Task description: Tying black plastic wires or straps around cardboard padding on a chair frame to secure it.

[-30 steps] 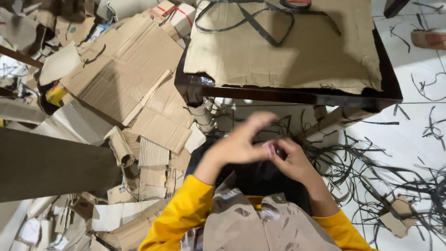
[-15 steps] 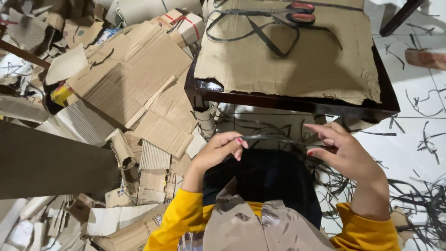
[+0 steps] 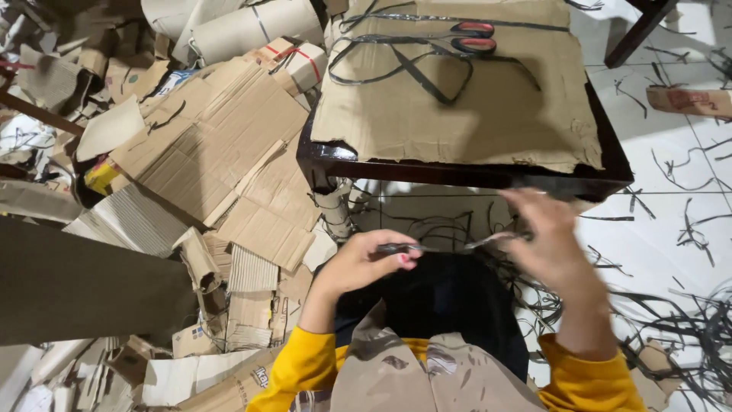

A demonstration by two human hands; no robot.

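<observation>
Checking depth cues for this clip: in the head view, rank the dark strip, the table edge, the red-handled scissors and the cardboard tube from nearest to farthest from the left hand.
1. Dark strip: pinched in the left hand, running right.
2. Table edge: just above the hand.
3. Scissors and cardboard tube: both far up the frame, scissors on the tabletop, tube up left; too close to call.

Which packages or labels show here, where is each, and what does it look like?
Small carton: left of the table, brown with red stripes.
Yellow pack: far left among cardboard scraps, partly buried.
Printed box: lower left, brown with dark print.
Printed carton: bottom edge beside the left sleeve, brown with dark lettering.
Flat piece: floor at far right, tan with reddish print.
No screens or signs.
</observation>
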